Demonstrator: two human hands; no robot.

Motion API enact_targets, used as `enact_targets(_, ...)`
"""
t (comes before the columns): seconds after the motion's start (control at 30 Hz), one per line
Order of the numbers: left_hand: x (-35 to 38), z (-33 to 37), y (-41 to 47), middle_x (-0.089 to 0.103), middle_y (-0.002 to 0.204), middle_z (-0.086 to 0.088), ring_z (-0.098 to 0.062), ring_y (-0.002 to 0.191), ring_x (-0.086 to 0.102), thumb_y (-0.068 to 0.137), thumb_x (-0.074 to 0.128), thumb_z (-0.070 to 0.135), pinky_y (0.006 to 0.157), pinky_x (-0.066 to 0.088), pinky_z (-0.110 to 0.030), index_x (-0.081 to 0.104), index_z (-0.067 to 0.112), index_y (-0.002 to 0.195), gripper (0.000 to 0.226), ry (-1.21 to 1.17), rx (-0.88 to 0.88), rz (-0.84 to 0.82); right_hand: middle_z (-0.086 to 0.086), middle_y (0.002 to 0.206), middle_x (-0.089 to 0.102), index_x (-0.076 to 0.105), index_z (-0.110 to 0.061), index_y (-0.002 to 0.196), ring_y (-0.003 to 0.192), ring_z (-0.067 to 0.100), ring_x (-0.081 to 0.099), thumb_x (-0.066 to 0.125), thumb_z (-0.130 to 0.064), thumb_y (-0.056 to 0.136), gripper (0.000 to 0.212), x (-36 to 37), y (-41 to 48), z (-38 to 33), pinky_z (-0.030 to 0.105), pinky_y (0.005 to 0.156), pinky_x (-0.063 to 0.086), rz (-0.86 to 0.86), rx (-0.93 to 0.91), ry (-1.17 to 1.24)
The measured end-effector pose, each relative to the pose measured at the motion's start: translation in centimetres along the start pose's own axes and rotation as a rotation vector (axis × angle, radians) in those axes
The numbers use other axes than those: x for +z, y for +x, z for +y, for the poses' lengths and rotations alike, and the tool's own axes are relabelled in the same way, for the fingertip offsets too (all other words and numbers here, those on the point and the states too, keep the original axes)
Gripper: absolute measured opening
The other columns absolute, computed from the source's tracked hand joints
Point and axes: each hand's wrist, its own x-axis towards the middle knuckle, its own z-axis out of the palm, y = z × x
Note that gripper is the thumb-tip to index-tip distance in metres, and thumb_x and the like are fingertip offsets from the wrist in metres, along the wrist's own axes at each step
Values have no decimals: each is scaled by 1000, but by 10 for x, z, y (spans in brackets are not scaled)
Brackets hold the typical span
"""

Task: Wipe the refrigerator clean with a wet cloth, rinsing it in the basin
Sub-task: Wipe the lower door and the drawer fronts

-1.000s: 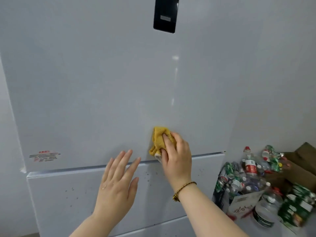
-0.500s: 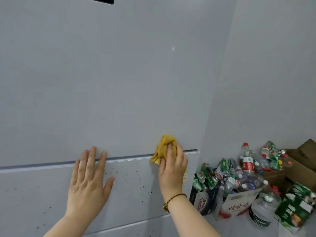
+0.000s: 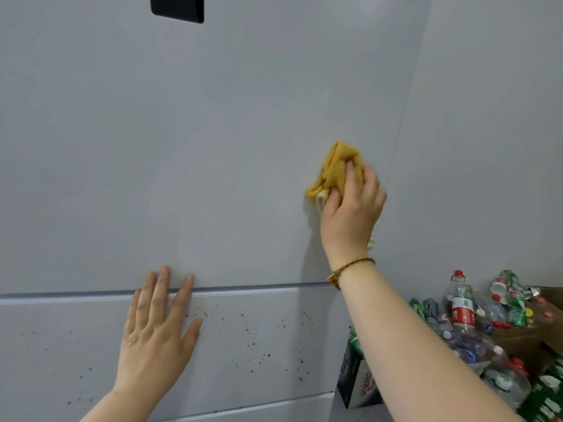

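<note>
While its grip holds the yellow cloth [image 3: 333,166], the right hand [image 3: 353,211] presses it on the refrigerator door [image 3: 213,147].
Wipe in long flat rows; the left hand [image 3: 155,333] (fingers straight) leans on the spotted drawer [image 3: 61,345] below.

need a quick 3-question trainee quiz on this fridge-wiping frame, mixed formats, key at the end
1. True or false: the right hand presses the yellow cloth on the brown-specked lower panel.
2. Multiple choice: the left hand rests A) on the cloth B) flat across the seam between the two front panels C) in a basin.
3. Fill the gap: right of the refrigerator lies a heap of cans and plastic ___.
Key: 1 false, the cloth is on the upper door; 2 B; 3 bottles.
</note>
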Motion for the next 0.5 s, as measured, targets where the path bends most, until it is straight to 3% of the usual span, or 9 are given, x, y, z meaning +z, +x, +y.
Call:
enact_targets(0.07,1,-2,-1,17,148,-15,-8,141,-13,93,7,54,115,-8,-23,0,32,145,57,28,1,5,27,114,59,61,3,112,94,43,55,41,-14,80,41,3,5,0,38,86,40,56,-14,-21)
enact_targets(0.13,1,-1,-1,25,142,-17,-7,141,-13,93,7,53,115,-9,-23,2,30,145,57,24,-3,-16,24,119,55,56,-2,116,100,34,44,42,-15,82,39,4,-18,5,35,86,31,54,-66,-61)
enact_targets(0.27,-4,-7,-4,26,140,-15,-11,142,-6,93,8,51,112,-8,-19,30,16,137,60,3,-32,-51,12,125,35,43,-10,119,104,29,36,38,-18,87,33,2,-115,18,36,89,28,-132,-151,-68)
enact_targets(0.4,-12,-33,-20,21,140,-16,-21,132,3,82,33,40,111,-10,-17,32,6,133,61,0,-187,-31,12,125,37,44,-10,117,103,30,39,16,-29,100,38,-2,-173,20,37,89,29,-232,-165,-84)
enact_targets(0.5,-21,-58,-29,27,142,-21,-28,132,9,78,36,37,111,-12,-16,31,1,134,67,44,-295,-82,11,124,39,45,-12,117,101,28,40,17,-27,100,36,3,-175,-1,37,87,31,-236,-225,-46)
